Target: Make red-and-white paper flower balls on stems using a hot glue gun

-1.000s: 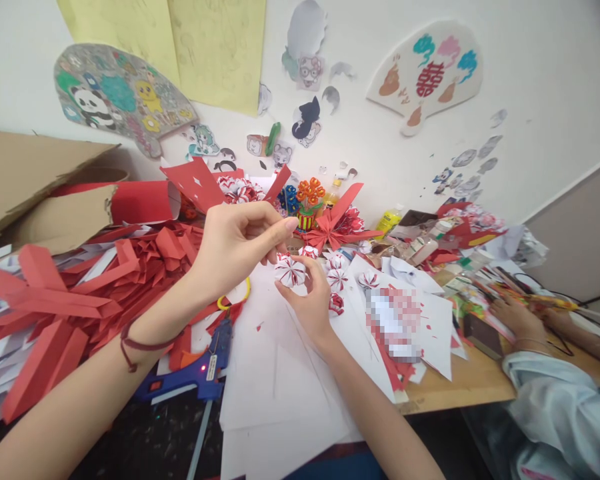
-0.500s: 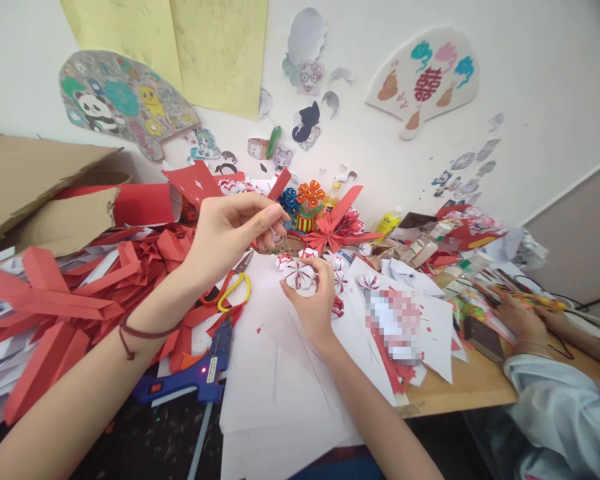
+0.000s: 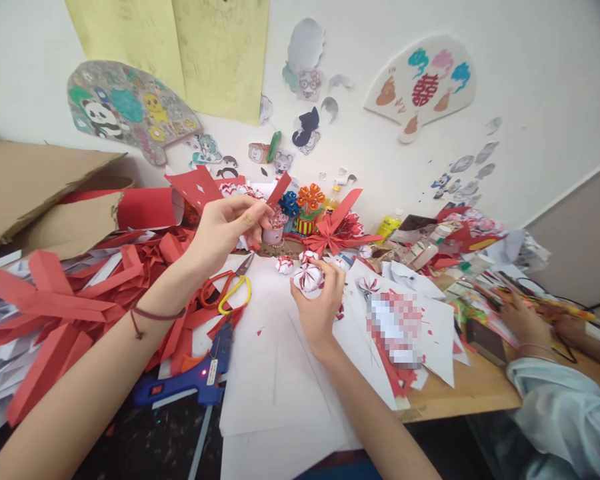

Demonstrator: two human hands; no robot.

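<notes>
My right hand grips a round folded paper ball, white with red stripes, above the white paper sheets. Up and to the left, my left hand is closed in a pinch, thumb against fingers. Whatever it pinches is too fine to make out. Smaller red-and-white paper balls, one of them a paper ball to the left, lie just behind the held one. Scissors with orange and yellow handles rest below my left hand. A blue glue gun lies nearer, its small light lit.
Folded red paper strips pile up at the left beside cardboard. A red paper flower and a striped pot of orange flowers stand by the wall. At the right, another person's hand works among clutter.
My left hand has shifted slightly left and down. My right hand, with the paper ball, has moved a little to the right, so the hands are farther apart.
</notes>
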